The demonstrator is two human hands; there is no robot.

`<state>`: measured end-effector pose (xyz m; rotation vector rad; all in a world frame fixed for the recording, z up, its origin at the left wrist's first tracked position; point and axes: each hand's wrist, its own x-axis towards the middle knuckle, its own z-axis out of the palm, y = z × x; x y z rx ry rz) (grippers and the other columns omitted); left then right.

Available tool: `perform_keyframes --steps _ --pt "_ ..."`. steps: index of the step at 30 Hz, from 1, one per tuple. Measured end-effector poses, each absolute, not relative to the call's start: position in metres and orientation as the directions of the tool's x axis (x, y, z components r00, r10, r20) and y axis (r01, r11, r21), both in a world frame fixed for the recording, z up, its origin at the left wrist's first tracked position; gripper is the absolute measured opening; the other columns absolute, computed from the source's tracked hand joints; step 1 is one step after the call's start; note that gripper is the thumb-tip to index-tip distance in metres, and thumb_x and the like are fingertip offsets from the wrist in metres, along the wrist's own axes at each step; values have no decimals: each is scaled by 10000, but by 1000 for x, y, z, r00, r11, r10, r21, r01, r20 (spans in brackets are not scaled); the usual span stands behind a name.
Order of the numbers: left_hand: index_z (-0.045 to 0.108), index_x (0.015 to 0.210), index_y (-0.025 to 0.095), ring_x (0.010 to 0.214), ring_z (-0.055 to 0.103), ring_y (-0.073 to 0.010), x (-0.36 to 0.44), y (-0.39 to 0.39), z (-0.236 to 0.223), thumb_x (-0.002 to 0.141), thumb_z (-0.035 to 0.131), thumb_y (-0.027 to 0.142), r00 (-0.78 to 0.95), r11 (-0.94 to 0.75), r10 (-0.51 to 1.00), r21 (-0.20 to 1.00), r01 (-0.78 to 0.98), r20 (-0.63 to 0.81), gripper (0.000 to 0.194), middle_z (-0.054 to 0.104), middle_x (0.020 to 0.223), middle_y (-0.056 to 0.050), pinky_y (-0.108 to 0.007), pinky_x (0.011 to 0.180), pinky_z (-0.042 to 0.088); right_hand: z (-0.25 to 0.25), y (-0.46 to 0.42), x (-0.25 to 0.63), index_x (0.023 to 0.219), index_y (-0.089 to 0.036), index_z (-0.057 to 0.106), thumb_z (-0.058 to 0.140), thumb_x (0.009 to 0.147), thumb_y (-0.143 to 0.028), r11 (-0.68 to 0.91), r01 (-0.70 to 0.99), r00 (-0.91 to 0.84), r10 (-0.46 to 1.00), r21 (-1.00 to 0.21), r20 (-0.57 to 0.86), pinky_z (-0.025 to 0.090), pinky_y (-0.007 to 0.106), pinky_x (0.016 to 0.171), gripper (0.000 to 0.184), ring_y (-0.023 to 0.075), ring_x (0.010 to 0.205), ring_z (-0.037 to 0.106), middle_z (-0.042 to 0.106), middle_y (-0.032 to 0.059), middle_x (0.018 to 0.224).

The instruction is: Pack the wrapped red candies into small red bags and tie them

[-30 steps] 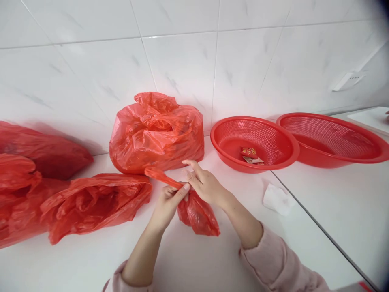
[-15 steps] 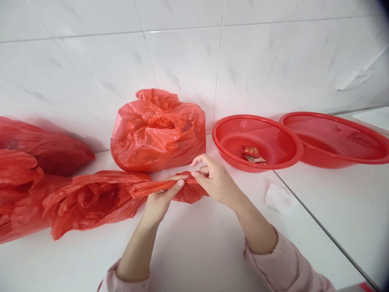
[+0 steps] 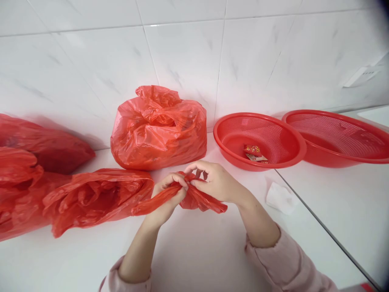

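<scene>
Both hands meet over a small red plastic bag [image 3: 197, 200] at the middle of the white table. My left hand [image 3: 167, 198] is closed on the bag's gathered top, and one twisted strand trails left across its fingers. My right hand [image 3: 214, 182] pinches the same gathered spot with thumb and fingers, while another loose end points to the right below it. The bag's contents are hidden. Beside my left hand lies an open, crumpled red plastic bag [image 3: 100, 198]. Behind the hands a large, full red plastic bag [image 3: 161, 138] rests near the wall.
A red mesh basket [image 3: 225, 150] at the right holds a few small packets [image 3: 255, 152]. A second red basket [image 3: 322, 158] stands beside it. White tissue [image 3: 279, 197] lies near a table seam. More red bags [image 3: 45, 142] fill the left, and a tiled wall [image 3: 182, 52] closes the back.
The stretched strand of the bag has been drawn in and crossed into a bunch between both hands. Two ends now stick out left and right. My left hand has closed its fingers more.
</scene>
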<state>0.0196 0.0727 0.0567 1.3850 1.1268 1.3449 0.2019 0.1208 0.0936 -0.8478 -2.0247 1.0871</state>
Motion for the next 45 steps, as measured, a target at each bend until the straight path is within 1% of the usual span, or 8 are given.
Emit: perform_keyframes --steps 7,14,21,26,30,33,39,45 --pt "524 838 217 705 579 -96 23 74 55 805 661 127 -91 -298 950 954 2 297 167 609 794 29 -201 650 488 81 122 190 984 -226 522 534 775 -121 426 139 -579 767 -894 276 475 281 746 235 122 757 573 612 -29 837" --pt "485 902 234 793 604 -99 24 72 58 806 635 98 -99 -343 933 938 42 346 224 591 877 22 -214 731 511 76 123 186 836 -190 574 536 763 -143 335 158 -592 785 -929 183 467 256 694 95 111 724 553 624 -11 823" --pt "530 895 234 778 638 -136 31 71 51 801 656 110 -331 -397 800 855 333 500 201 625 837 24 -278 749 517 73 103 168 746 -197 516 558 750 -171 324 251 -477 861 -912 175 431 239 598 49 100 625 517 578 -39 704" --pt "596 938 230 824 628 -128 24 67 57 824 653 103 -332 -518 678 747 417 656 180 636 897 21 -273 787 506 82 96 167 814 -193 570 573 818 -219 234 50 -530 830 -971 173 459 224 627 27 97 665 558 608 -27 757" --pt "640 957 234 791 612 -109 18 67 62 831 689 150 -306 -466 723 764 447 620 159 630 877 30 -238 748 499 86 106 176 857 -178 593 597 875 -357 142 -40 -585 799 -989 138 448 224 609 180 101 668 564 616 -9 764" --pt "667 936 231 936 631 -137 17 70 60 854 676 178 -217 -470 767 759 451 604 98 654 991 0 -271 854 503 84 112 178 953 -186 601 634 854 -329 125 -38 -573 810 -991 125 455 223 631 178 101 690 573 626 -9 790" --pt "574 1058 260 972 671 -153 12 68 60 896 641 231 -58 -354 927 916 189 370 178 696 1033 -12 -298 870 533 82 111 183 836 -184 603 616 836 -276 176 65 -564 818 -982 109 433 206 591 94 86 650 528 618 -17 766" --pt "622 952 219 827 649 -131 -1 64 71 902 621 261 173 -253 963 919 303 208 65 666 921 -7 -236 721 519 87 101 192 778 -188 584 594 772 -193 277 299 -578 814 -913 58 417 211 595 12 90 633 540 612 -33 701"
